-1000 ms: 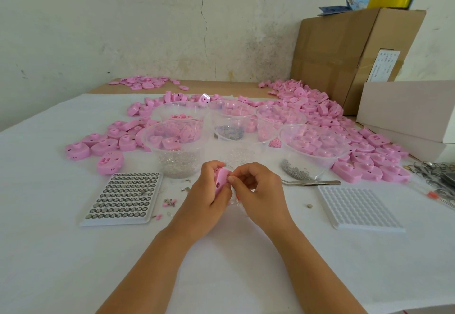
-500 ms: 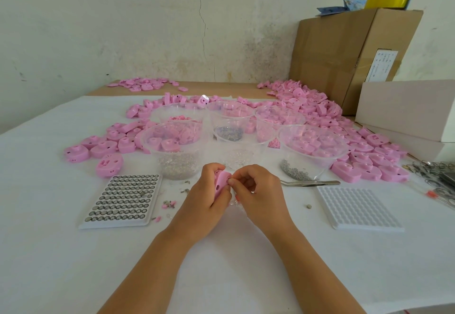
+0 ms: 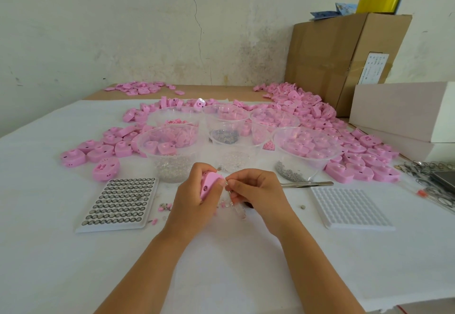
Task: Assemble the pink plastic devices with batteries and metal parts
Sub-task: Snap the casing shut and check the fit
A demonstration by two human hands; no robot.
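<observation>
My left hand grips a pink plastic device just above the white table, held on edge. Right beside it, my right hand pinches a tiny part at the device's right edge; the part is too small to identify. A white tray of button batteries lies to the left of my hands. Clear cups hold small metal parts: one ahead left, one ahead right with grey pieces at its bottom.
Metal tweezers lie right of my hands. An empty white grid tray sits further right. Loose pink shells cover the far table. A cardboard box and white boxes stand at the back right.
Both hands stay together on the pink device with only slight finger movement. Nothing else has moved.
</observation>
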